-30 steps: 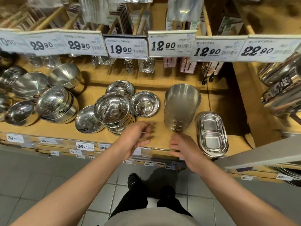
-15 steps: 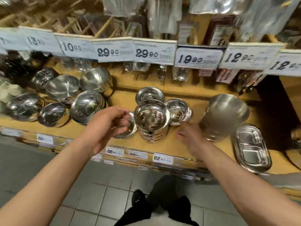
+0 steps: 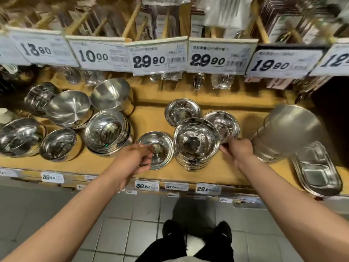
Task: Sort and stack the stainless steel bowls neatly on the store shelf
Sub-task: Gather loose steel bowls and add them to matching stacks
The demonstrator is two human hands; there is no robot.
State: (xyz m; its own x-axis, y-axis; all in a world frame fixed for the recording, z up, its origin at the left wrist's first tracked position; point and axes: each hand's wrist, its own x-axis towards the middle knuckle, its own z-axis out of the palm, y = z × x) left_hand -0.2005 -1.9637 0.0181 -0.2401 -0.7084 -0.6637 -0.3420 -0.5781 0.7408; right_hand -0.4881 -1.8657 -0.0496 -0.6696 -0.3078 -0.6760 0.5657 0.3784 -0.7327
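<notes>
Stainless steel bowls lie scattered on a wooden shelf (image 3: 151, 118). My left hand (image 3: 135, 160) grips the near left rim of a shallow bowl (image 3: 160, 148) lying flat at the shelf front. To its right stands a stack of deep bowls (image 3: 196, 140). My right hand (image 3: 237, 151) pinches the near rim of a small bowl (image 3: 223, 124) that leans against that stack. A third small bowl (image 3: 182, 112) sits behind them.
Left of my hands lie a nested bowl stack (image 3: 107, 131), tilted larger bowls (image 3: 69, 108) and single bowls (image 3: 58, 144). At the right a tall matte bowl stack (image 3: 289, 129) stands by divided trays (image 3: 317, 171). A price tag rail (image 3: 158, 57) hangs overhead.
My view has swung left and closer. Both hands moved forward from the shelf edge; the left now grips the shallow bowl, the right reached the small bowl's rim.
</notes>
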